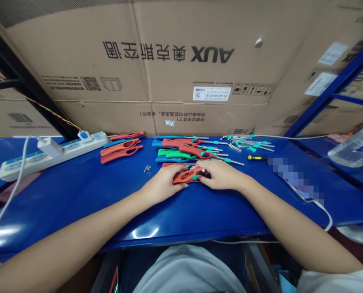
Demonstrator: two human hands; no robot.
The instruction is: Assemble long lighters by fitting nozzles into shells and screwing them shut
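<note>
An orange-red plastic casing with a finger loop lies low over the blue table. My left hand grips its left end, thumb in front and fingers behind. At its right end, my right hand has its fingers curled in by a small green part; what they pinch, if anything, is too small to make out. Just behind my hands lie red, green and blue casings, several with metal rods. A pile of metal rods with green parts sits farther right.
Red and blue casings lie at the left, near a white power strip. Small screws rest left of my hands. At the right are a yellow-black screwdriver, a phone with a cable, and a plastic bottle. Cardboard stands behind.
</note>
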